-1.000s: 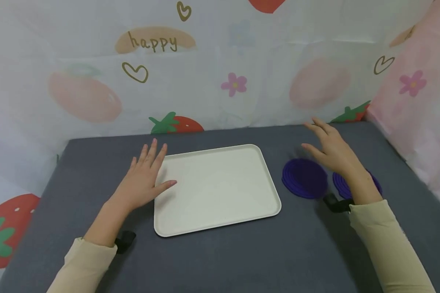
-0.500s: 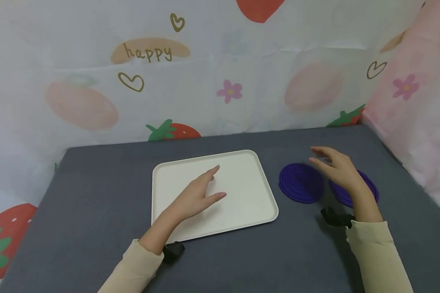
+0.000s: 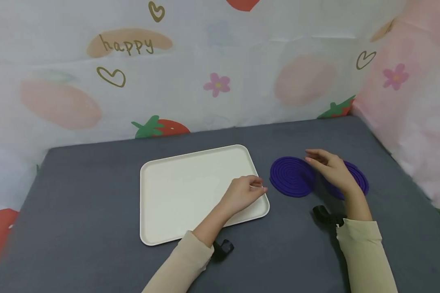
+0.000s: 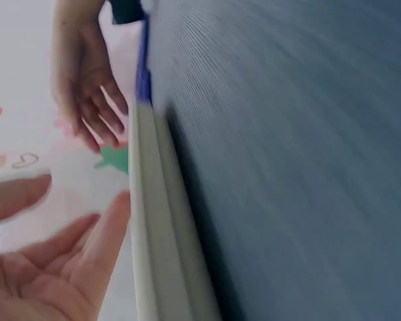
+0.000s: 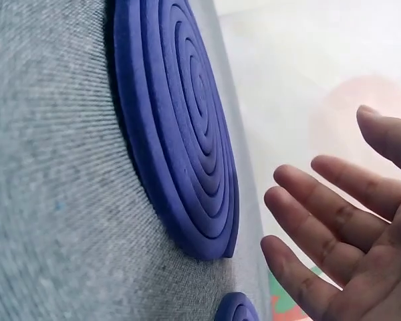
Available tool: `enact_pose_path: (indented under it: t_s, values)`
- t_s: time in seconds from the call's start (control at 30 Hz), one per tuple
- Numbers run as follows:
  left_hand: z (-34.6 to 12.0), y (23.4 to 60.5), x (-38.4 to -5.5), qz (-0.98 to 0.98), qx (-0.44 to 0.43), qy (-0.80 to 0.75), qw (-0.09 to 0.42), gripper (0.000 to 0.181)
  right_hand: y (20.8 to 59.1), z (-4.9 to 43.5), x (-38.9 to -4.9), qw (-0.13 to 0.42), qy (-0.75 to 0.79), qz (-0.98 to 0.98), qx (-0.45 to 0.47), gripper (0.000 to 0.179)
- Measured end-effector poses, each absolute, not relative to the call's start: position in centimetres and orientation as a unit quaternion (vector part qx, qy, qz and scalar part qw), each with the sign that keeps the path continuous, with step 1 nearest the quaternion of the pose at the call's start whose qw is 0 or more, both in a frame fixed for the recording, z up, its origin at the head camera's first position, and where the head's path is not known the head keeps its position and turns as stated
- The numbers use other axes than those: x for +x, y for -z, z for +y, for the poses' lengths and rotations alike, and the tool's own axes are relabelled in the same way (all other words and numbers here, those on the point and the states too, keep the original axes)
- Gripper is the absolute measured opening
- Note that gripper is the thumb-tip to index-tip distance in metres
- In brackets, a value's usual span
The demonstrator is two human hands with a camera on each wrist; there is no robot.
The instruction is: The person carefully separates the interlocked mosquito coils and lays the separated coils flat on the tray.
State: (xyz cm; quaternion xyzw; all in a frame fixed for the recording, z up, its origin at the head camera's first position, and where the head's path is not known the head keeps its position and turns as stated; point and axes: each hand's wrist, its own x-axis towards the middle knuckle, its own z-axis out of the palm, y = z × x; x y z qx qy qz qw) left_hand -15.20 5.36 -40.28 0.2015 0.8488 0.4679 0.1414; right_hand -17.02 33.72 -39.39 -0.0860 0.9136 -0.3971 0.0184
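Over the right end of a shallow white tray [image 3: 183, 191], my left hand [image 3: 242, 193] has its fingers loosely bent. Nothing shows between them; in the left wrist view, the left hand [image 4: 60, 267] has its thumb and fingers apart beside the tray's rim [image 4: 157, 221]. My right hand [image 3: 331, 169] hovers with relaxed fingers above two flat purple spiral discs wound from a smooth strand. The left disc [image 3: 289, 179] lies near the tray; the right disc [image 3: 359, 181] is partly hidden under my right hand. The right wrist view shows that hand [image 5: 347, 234] with fingers spread, holding nothing.
A dark grey cloth [image 3: 95, 195] covers the table. Behind it hangs a white printed curtain [image 3: 249, 61], with a pinkish side panel [image 3: 418, 122] on the right. A black wrist camera [image 3: 221, 249] hangs under the left wrist, another [image 3: 326, 215] under the right.
My left hand has swept from the tray's left edge rightward to its right end, its spread fingers now bent. My right hand has lowered toward the discs. The view has shifted slightly.
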Motion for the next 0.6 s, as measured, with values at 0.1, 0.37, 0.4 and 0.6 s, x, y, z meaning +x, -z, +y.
enact_pose_path:
  t_s: [0.1, 0.37, 0.4, 0.6]
  values:
    - [7.1, 39.9, -15.4, 0.861, 0.18, -0.464, 0.101, 0.034, 39.5, 33.8, -17.2, 0.031, 0.412, 0.907, -0.077, 0.048]
    - [11.1, 40.0, -15.6, 0.855, 0.139, -0.495, 0.072, 0.042, 40.4, 34.5, -17.4, 0.052, 0.449, 0.891, -0.042, 0.051]
    - [11.5, 40.1, -15.6, 0.853, 0.129, -0.501, 0.072, 0.044, 40.4, 34.5, -17.4, 0.052, 0.452, 0.89, -0.04, 0.051]
    - [13.7, 40.2, -15.3, 0.807, 0.045, -0.581, 0.096, 0.057, 40.4, 34.7, -17.4, 0.062, 0.45, 0.891, -0.016, 0.055]
